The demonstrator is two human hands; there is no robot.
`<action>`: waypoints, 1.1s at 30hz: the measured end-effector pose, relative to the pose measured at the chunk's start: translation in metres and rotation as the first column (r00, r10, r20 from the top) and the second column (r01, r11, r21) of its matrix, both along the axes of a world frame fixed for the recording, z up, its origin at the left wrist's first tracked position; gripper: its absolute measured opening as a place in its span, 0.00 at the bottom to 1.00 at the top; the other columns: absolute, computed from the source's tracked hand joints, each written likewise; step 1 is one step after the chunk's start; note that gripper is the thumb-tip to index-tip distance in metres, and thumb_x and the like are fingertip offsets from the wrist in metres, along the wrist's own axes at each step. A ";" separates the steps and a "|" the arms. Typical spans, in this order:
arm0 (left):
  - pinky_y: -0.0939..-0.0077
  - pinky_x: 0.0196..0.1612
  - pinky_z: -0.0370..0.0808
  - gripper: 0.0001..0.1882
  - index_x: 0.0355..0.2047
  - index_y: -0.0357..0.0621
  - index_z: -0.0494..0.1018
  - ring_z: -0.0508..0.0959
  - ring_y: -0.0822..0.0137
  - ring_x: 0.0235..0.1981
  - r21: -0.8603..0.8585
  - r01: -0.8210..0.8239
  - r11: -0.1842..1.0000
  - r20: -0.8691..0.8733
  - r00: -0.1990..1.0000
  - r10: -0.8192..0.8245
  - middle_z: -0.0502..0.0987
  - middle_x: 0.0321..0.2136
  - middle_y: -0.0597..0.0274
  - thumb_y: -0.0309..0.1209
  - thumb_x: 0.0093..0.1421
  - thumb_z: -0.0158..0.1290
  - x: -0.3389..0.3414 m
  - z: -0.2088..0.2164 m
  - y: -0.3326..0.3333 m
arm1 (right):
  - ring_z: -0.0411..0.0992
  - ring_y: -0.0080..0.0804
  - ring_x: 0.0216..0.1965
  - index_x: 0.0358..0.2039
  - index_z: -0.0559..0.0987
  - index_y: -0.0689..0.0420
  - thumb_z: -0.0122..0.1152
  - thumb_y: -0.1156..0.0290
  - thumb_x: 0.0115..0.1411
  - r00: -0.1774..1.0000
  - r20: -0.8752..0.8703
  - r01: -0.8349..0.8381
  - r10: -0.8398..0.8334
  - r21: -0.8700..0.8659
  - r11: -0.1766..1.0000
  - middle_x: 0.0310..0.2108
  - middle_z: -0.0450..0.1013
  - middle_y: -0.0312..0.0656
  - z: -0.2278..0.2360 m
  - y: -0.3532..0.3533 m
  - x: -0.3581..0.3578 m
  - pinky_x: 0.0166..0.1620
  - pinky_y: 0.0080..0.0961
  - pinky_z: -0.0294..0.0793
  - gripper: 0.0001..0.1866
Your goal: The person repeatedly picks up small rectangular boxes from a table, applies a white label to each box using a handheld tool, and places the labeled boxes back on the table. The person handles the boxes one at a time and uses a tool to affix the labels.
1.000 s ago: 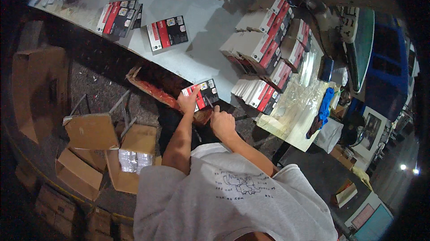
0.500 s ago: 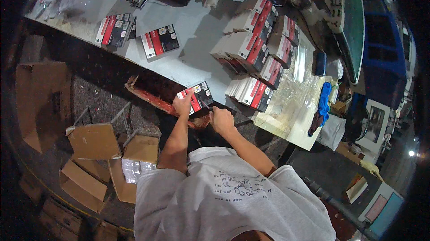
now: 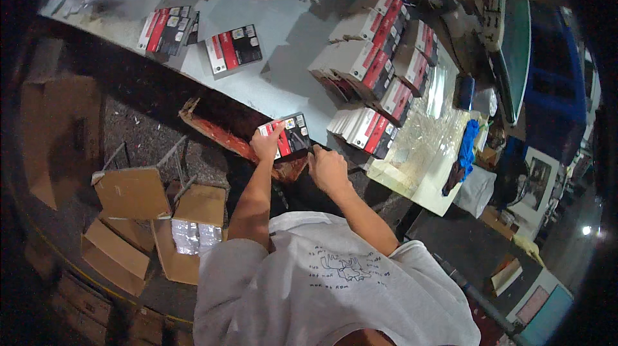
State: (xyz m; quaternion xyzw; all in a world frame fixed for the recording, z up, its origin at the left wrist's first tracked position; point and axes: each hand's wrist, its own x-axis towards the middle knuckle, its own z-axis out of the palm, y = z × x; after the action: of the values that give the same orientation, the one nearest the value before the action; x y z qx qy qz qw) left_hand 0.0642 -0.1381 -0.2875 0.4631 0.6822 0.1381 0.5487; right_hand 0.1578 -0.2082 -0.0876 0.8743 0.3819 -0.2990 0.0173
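At the near edge of the table, my left hand [image 3: 265, 143] grips a flat black, red and white printed box [image 3: 293, 135], thumb lying across its top face. Just right of that box is my right hand [image 3: 328, 167], its fingers curled in a closed grip. Something thin and dark seems to stick out of those fingers, but I cannot make out what it is. A similar flat box [image 3: 233, 48] lies farther back on the table, and a small overlapping stack of boxes [image 3: 166, 30] sits left of it. To the right, several like boxes stand in packed rows [image 3: 367, 63].
The white table [image 3: 283, 92] runs across the view. A clear-wrapped board [image 3: 418, 169] and a blue cloth [image 3: 468, 143] lie at its right end. Below the table edge is a torn reddish carton [image 3: 222, 137]. Open cardboard boxes [image 3: 122, 252] stand on the floor at left.
My right hand has drawn back slightly to the right, away from the box face. The box in my left hand has shifted slightly right and up in view. The view itself has moved a little.
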 end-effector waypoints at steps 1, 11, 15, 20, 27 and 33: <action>0.65 0.35 0.73 0.26 0.24 0.37 0.77 0.79 0.57 0.26 -0.011 -0.056 0.998 0.094 0.994 0.057 0.79 0.23 0.52 0.50 0.37 0.65 0.001 0.006 0.001 | 0.72 0.57 0.26 0.29 0.73 0.59 0.52 0.64 0.56 1.000 -0.010 0.025 -0.025 0.049 0.998 0.21 0.72 0.57 0.001 -0.003 0.001 0.31 0.49 0.71 0.11; 0.72 0.29 0.72 0.21 0.25 0.38 0.78 0.77 0.68 0.21 -0.004 -0.024 1.000 0.102 0.995 0.024 0.79 0.20 0.59 0.44 0.41 0.65 0.002 0.032 0.009 | 0.71 0.58 0.25 0.31 0.74 0.61 0.52 0.65 0.56 0.987 -0.071 0.151 -0.142 0.136 0.979 0.19 0.71 0.58 -0.026 -0.024 -0.011 0.31 0.48 0.71 0.11; 0.71 0.28 0.72 0.21 0.25 0.38 0.78 0.77 0.67 0.20 0.009 -0.028 1.000 0.077 0.997 0.027 0.78 0.20 0.59 0.44 0.41 0.66 0.003 0.024 0.007 | 0.71 0.58 0.25 0.32 0.74 0.61 0.52 0.65 0.57 0.977 -0.119 0.193 -0.175 0.157 0.969 0.19 0.70 0.59 -0.024 -0.023 -0.010 0.29 0.49 0.71 0.11; 0.70 0.28 0.72 0.21 0.24 0.37 0.78 0.77 0.67 0.20 -0.015 -0.055 0.998 0.116 0.992 0.057 0.79 0.20 0.59 0.44 0.41 0.66 0.002 0.018 0.005 | 0.71 0.57 0.24 0.31 0.74 0.62 0.52 0.66 0.56 0.978 -0.117 0.191 -0.173 0.165 0.968 0.19 0.71 0.58 -0.024 -0.020 -0.011 0.29 0.48 0.71 0.11; 0.72 0.31 0.73 0.22 0.27 0.38 0.78 0.77 0.69 0.23 -0.052 -0.037 0.998 -0.066 0.997 0.033 0.79 0.23 0.60 0.45 0.40 0.66 0.004 0.014 -0.009 | 0.74 0.55 0.27 0.28 0.73 0.63 0.46 0.67 0.57 0.987 -0.100 0.123 -0.126 -0.037 0.992 0.23 0.73 0.56 -0.062 0.021 -0.008 0.33 0.46 0.74 0.12; 0.71 0.32 0.71 0.21 0.28 0.37 0.77 0.75 0.70 0.25 -0.076 -0.028 0.997 0.090 0.995 0.035 0.79 0.25 0.61 0.43 0.42 0.65 -0.002 0.020 -0.006 | 0.74 0.53 0.28 0.29 0.73 0.61 0.48 0.62 0.57 0.997 -0.079 -0.020 0.011 -0.122 0.992 0.24 0.73 0.56 -0.070 0.013 0.001 0.31 0.44 0.75 0.14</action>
State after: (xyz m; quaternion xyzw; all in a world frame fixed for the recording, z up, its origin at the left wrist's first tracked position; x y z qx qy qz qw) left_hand 0.0618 -0.1445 -0.2671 0.4247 0.6684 0.1418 0.5939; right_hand 0.1590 -0.1951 -0.1571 0.8563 0.3699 -0.3556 0.0585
